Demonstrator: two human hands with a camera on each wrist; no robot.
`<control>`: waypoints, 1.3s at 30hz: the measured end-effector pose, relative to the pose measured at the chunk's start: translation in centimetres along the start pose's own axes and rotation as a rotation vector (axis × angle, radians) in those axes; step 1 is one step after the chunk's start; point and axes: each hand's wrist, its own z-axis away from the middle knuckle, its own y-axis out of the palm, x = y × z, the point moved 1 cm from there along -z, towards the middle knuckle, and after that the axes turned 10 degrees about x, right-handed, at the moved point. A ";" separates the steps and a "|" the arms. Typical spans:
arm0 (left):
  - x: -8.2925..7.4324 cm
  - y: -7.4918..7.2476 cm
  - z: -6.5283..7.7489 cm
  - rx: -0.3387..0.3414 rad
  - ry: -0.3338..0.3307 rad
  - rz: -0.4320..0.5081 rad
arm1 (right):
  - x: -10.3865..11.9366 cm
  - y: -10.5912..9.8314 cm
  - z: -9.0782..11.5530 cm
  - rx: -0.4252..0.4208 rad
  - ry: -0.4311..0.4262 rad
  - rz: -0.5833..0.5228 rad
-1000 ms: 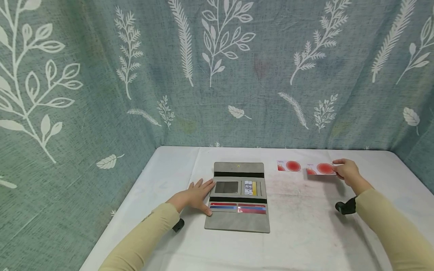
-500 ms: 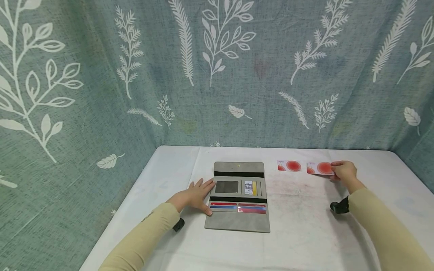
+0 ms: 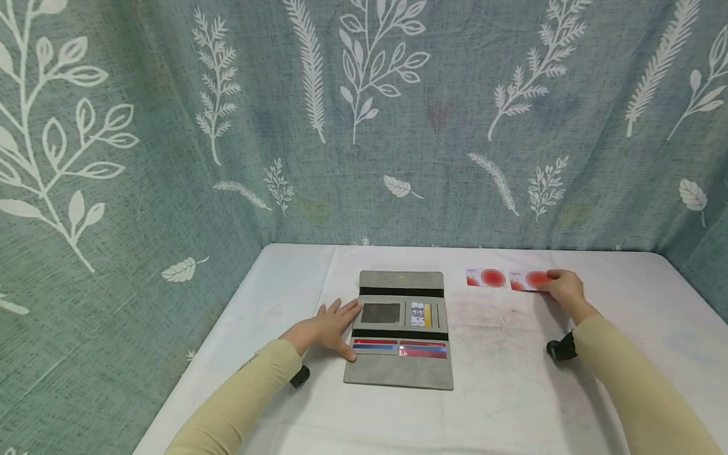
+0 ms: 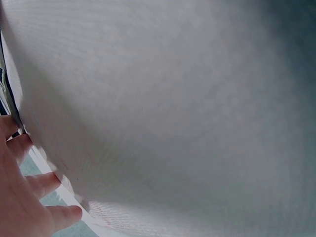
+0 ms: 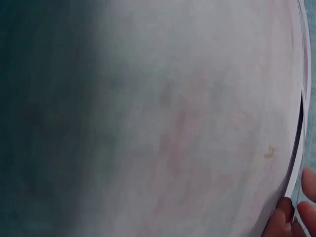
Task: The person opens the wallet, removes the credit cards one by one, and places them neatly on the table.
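A grey trifold wallet (image 3: 398, 375) lies unfolded on the white table, with several cards in its slots and a dark window pocket (image 3: 380, 313). My left hand (image 3: 328, 327) rests along its left edge, fingers spread, thumb at the lower panel. In the left wrist view, that hand (image 4: 22, 197) shows straight fingers beside the wallet's edge. Toward the back right, my right hand (image 3: 567, 293) pinches the right end of a white card with a red circle (image 3: 521, 280). A matching card (image 3: 485, 277) lies just left of it. Fingertips of the right hand (image 5: 291, 217) show low in the right wrist view.
The white tablecloth (image 3: 495, 404) carries faint reddish stains. Behind and to the left hangs a green-blue curtain (image 3: 341, 189) with white leaf prints. A black wrist device (image 3: 562, 349) sits under the right sleeve, another (image 3: 299, 377) under the left.
My right hand has moved left with the card, bringing it close to the other card and lower toward the table. The left hand and wallet have stayed put.
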 end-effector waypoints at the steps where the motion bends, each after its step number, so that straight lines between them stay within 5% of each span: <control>1: 0.0 0.0 0.0 -0.003 0.003 -0.001 | 0.1 0.1 -0.1 0.006 0.004 0.016; 6: 0.0 -0.1 -0.2 -0.005 0.005 -0.009 | 0.5 0.5 -0.3 0.038 0.029 0.116; 17: 0.2 0.2 -0.4 0.001 -0.001 -0.020 | 1.4 0.8 0.5 0.030 -0.078 0.414; 39: 0.1 0.1 -0.1 0.007 -0.008 -0.004 | 1.6 0.4 0.4 0.125 -0.076 0.488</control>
